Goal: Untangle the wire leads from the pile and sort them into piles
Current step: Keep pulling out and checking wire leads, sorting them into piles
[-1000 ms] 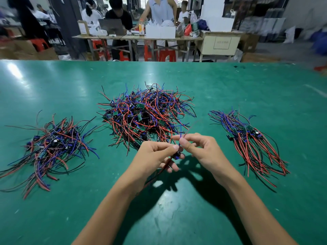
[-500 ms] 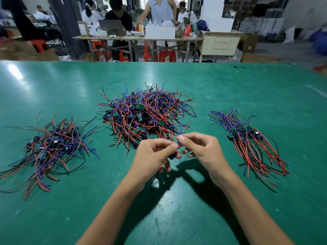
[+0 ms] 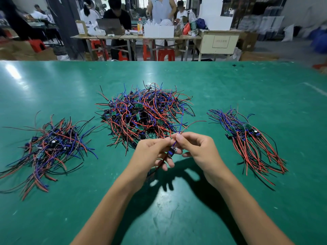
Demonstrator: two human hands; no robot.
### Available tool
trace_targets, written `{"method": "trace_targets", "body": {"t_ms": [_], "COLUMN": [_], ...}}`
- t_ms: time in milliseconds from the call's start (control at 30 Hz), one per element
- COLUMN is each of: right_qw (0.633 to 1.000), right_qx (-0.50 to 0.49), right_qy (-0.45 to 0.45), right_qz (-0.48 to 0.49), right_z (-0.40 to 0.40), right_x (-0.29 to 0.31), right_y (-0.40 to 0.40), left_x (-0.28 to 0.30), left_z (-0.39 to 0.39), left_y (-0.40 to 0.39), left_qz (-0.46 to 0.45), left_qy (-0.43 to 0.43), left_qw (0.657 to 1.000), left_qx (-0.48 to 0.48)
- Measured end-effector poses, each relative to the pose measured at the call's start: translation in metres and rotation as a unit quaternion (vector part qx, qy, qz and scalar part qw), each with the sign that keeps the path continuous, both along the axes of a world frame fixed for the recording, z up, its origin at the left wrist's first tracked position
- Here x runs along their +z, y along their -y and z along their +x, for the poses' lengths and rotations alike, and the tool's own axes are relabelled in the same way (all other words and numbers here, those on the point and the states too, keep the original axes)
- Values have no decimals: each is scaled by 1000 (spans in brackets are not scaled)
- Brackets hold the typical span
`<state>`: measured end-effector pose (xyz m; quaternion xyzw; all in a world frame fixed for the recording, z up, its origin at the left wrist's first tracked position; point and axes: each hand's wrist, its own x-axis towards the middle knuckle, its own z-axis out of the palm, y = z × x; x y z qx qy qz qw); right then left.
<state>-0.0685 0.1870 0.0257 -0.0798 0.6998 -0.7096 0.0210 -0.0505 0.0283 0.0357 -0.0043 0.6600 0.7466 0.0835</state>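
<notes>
A big tangled pile (image 3: 145, 114) of red, blue and black wire leads with small green boards lies mid-table. A looser pile (image 3: 51, 147) lies to the left and a combed, aligned pile (image 3: 247, 138) to the right. Just in front of the tangled pile, my left hand (image 3: 150, 154) and my right hand (image 3: 196, 149) meet above the mat and both pinch one wire lead (image 3: 172, 149). Its small component sits between my fingers; blue and red wires rise from my fingertips, and dark red wires hang below my left hand.
The green mat (image 3: 177, 209) covers the whole table. Beyond its far edge stand work tables (image 3: 134, 37), red stools (image 3: 165, 54) and several people. Bare mat lies near me and at the far right.
Both hands stayed together in front of the tangled pile, shifting slightly away from me. The held lead's blue and red wires now stick up higher above my fingertips.
</notes>
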Motion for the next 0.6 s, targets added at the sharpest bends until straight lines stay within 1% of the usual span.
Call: {"method": "trace_targets", "body": {"t_ms": [67,167,300,467,533,600], "right_qw": [1000,1000,1000,998,998,999], "right_qx": [6,12,20,46,48,29], "right_qy": [8,10,14,-10,-9,-7], "right_qz": [-4,-8,-13,51,49,40], "right_z": [0,1,3,3,5,7], "right_x": [0,1,3,1,-1,-4], "right_y": [-1,0,1,7,13,19], "left_x": [3,3,2,4,5,5], "left_z": [-1,-2,3,6,7,7], "left_y": [2,5,7,4,2,1], "left_qz": [39,54,14,-20,-24,-40], "left_qy": [55,79,29,-4,-23,-49], "left_qw": [998,995,999,1000,999,998], "left_qx": [-10,-32,-44,-5,12,21]}}
